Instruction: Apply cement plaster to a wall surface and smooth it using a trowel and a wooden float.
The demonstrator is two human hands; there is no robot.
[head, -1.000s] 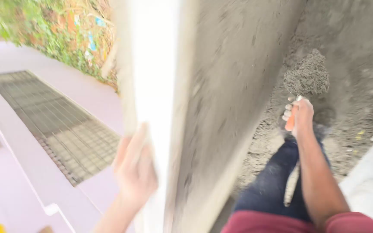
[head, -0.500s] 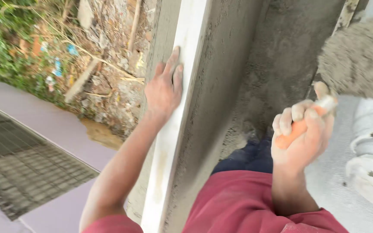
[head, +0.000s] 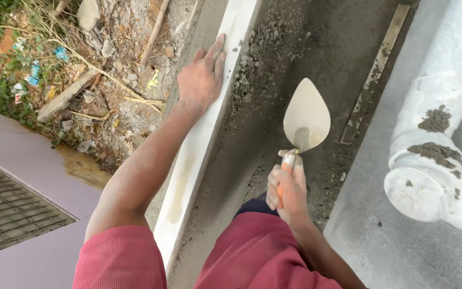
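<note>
Fingers of my left hand (head: 201, 80) lie flat and close together on the white straightedge (head: 199, 155), which runs along the edge of the grey mortar bed (head: 274, 107). My right hand (head: 287, 190) is curled tight around the orange handle of the trowel (head: 306, 120), its pointed blade held over the mortar. Beside it, a white pipe (head: 434, 155) carries mortar clumps.

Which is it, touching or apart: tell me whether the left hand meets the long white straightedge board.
Touching. The head view shows the left hand lying flat on the long white straightedge board, palm and fingers pressed on its face with no gap.
</note>
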